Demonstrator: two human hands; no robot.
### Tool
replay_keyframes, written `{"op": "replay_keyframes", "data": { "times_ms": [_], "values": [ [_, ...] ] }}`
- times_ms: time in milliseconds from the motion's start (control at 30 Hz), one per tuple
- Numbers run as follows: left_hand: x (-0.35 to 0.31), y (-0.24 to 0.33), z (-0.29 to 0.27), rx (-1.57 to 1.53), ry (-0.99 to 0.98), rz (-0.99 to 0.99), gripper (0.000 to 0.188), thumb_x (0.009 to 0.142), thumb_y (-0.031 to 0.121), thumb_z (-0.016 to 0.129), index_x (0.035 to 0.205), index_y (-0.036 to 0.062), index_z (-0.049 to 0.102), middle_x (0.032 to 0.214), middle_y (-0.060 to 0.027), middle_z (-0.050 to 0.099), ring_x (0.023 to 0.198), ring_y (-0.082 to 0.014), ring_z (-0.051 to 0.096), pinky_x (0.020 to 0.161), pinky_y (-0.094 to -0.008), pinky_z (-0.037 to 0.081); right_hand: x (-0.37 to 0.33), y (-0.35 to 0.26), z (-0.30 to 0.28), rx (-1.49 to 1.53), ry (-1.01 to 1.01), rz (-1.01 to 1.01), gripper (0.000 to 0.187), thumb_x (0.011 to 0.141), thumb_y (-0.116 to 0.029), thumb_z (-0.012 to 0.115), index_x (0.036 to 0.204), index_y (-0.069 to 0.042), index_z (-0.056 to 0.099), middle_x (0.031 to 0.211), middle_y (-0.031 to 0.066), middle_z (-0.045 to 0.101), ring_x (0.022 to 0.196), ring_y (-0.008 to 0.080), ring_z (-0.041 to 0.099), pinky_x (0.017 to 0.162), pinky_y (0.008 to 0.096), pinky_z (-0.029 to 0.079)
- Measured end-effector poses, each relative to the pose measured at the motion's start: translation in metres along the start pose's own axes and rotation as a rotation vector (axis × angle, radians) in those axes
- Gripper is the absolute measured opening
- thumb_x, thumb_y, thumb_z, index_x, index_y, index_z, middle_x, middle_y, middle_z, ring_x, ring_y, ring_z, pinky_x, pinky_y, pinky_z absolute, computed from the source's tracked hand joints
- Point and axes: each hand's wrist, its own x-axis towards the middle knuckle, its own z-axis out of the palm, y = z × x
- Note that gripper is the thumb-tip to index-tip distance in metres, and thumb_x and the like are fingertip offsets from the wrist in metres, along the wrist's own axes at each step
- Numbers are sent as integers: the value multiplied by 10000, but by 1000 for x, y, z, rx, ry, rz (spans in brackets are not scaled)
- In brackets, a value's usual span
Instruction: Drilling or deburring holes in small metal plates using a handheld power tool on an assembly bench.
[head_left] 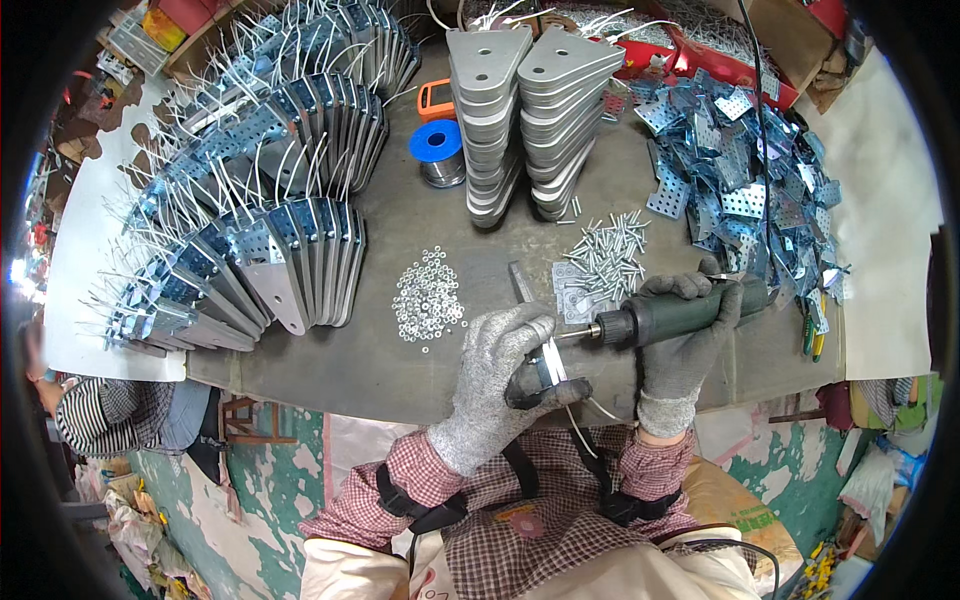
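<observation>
My left hand [500, 375], in a grey glove, is closed around a tapered grey metal plate [521, 283]. The plate's narrow end sticks out beyond the fingers, a bright metal edge shows between them, and pale wires hang below. My right hand [690, 340], gloved too, grips a dark green electric screwdriver [660, 318] lying sideways. Its bit [580, 333] points left and reaches the plate edge in my left hand; whether it sits on a screw is too small to tell. A small shiny metal piece [730, 276] shows by the right fingertips.
Beyond my hands lie loose screws [612, 250] and small nuts [428, 300]. Two stacks of grey plates [487, 120] stand behind, beside a blue solder spool [437, 142]. Rows of wired plates [275, 270] fill the left; perforated blue-silver brackets [743, 200] are heaped right, with a cable [762, 120] hanging there.
</observation>
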Motion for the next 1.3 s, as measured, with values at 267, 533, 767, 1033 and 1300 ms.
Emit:
{"op": "replay_keyframes", "data": {
  "times_ms": [267,533,767,1033,1300],
  "values": [
    [-6,-14,-59,421,-99,-165,583,811,327,799,1297,70,606,1311,-149,562,1270,-329,509,1119,-487,362,-1,-1,5,-25,29,0,280,1015,-339,635,1151,-104,566,836,3,606,813,139,595,923,384,492],
    [27,-16,-64,897,-610,55,245,820,160,605,1016,48,700,1085,-109,637,1137,-281,577,1072,-475,391,-2,1,4,18,39,12,342,998,-295,651,1206,-37,566,844,15,587,816,150,590,938,378,465],
    [20,-9,-52,42,-178,-167,235,751,30,719,972,41,639,1022,-123,618,931,-294,619,857,-421,502,0,0,4,-4,47,7,364,998,-316,649,1212,-32,569,857,21,598,827,155,596,939,391,464],
    [9,-3,-26,-102,-61,-155,298,810,46,810,1005,61,585,963,-64,602,639,-98,525,568,-264,467,-1,0,3,16,68,18,308,995,-315,651,1130,-49,574,854,16,592,822,153,589,939,388,459],
    [7,0,-18,-148,6,-174,261,818,13,788,981,65,591,928,-65,616,641,-129,543,563,-258,474,-2,0,4,35,105,52,252,989,-355,668,1022,-112,609,840,-17,595,813,145,592,913,385,473]
  ]
}}
